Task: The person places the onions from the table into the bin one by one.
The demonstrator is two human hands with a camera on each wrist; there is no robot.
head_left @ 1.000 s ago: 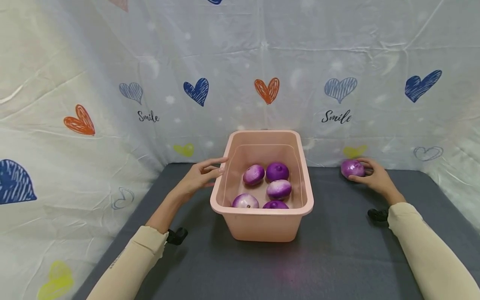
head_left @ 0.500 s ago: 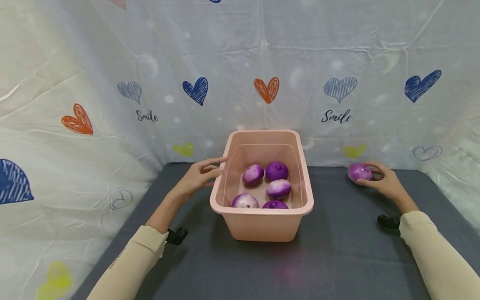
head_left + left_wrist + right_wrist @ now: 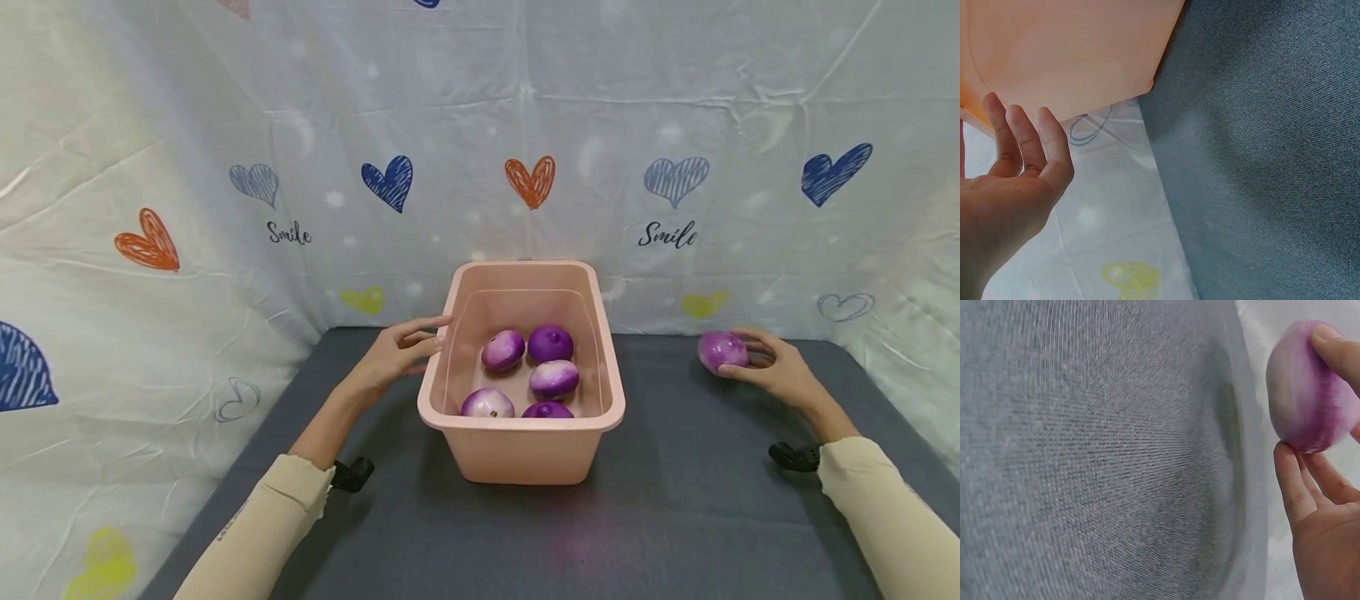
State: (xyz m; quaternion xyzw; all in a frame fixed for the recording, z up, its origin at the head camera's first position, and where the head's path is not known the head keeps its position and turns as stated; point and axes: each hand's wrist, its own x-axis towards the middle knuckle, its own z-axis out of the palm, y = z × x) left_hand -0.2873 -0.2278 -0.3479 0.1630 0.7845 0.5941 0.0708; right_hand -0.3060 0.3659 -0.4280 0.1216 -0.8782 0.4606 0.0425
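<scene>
A pink plastic bin (image 3: 528, 450) stands in the middle of the dark table in the head view. Inside it lie several purple onions (image 3: 554, 379). My left hand (image 3: 397, 354) is at the bin's left rim, fingers loosely bent, thumb and fingertips right at the edge. The left wrist view has these fingers (image 3: 1054, 144) beside the bin's outer wall. To the right of the bin, my right hand (image 3: 776, 375) holds another purple onion (image 3: 723, 352). In the right wrist view the thumb presses one side of this onion (image 3: 1310, 387) and fingertips support the other, above the cloth.
A dark grey cloth (image 3: 675, 517) covers the table. Behind it hangs a white curtain (image 3: 450, 92) printed with hearts and "Smile", which meets the table's far edge. A black strap piece (image 3: 352, 475) juts from the left wrist, and a similar one (image 3: 795, 457) from the right.
My right hand has moved rightward and slightly nearer to me, carrying the onion with it. The left hand has kept its place at the bin's rim.
</scene>
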